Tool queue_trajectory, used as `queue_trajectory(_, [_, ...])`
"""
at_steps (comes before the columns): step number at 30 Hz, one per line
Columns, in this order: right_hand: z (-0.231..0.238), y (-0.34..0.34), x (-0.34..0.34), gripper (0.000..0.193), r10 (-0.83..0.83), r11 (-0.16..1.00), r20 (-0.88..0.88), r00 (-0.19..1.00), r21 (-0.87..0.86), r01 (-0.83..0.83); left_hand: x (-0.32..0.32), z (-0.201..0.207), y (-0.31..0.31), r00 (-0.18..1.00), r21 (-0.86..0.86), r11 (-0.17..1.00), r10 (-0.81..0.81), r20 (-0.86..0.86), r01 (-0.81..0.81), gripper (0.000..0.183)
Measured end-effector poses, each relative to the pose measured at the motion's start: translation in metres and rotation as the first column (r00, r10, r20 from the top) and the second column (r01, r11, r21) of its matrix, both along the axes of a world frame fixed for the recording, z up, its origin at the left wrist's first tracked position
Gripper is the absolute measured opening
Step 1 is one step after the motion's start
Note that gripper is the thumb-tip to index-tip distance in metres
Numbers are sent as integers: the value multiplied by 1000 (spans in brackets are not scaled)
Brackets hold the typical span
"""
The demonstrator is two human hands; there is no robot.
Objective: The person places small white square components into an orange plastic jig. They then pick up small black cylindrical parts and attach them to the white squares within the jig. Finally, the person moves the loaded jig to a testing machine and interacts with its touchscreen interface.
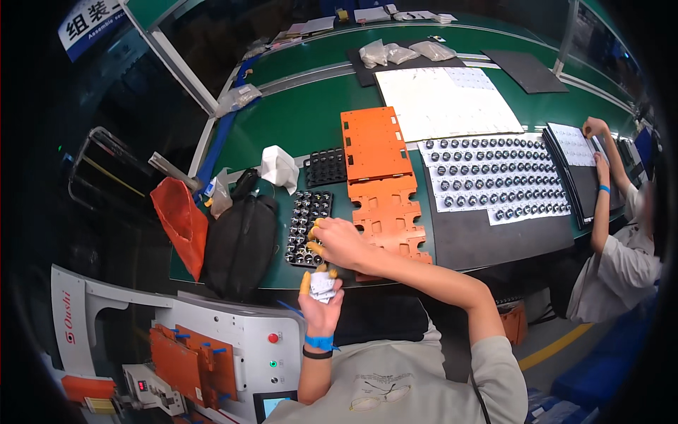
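My left hand, with yellow finger cots and a blue wristband, is closed around a small stack of white sheet-like pieces just in front of the bench edge. Above it, my right hand, also in yellow finger cots, reaches over the near end of a black tray filled with rows of small round black-and-silver parts. Its fingers are bent in at the tray, and what sits between the tips is too small to make out.
Beside the tray lie orange plates, a second black tray and a white container. White sheets with rows of round black parts are further right. A black bag is left; a co-worker's hands handle sheets at right.
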State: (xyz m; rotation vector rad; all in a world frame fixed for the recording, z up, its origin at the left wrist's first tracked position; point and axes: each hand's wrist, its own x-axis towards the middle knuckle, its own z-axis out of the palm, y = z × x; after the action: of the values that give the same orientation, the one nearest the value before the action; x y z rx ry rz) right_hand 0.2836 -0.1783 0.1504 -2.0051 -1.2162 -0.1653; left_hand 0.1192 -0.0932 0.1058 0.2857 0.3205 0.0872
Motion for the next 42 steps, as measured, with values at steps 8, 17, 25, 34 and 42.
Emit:
queue_trajectory(8, [-20,52,-1,17,-153,957,127,980,-228,179,-21,31,2,978,95,989,126,-168,-111,36])
queue_trajectory(17, [-10,55,3,18,-222,956,33,975,-189,224,-15,39,-2,970,203,978,88,-227,-41,43])
queue_trajectory(25, [54,-55,-25,25,-76,984,-459,885,107,140,6,52,-15,995,189,978,-70,-76,84,49])
queue_trajectory(34, [59,-112,-39,24,77,961,-538,840,264,81,42,68,-52,997,418,907,-30,-69,56,49])
queue_trajectory(42, [61,-120,-35,26,11,972,-530,848,205,116,49,63,-65,996,620,784,34,-80,23,46])
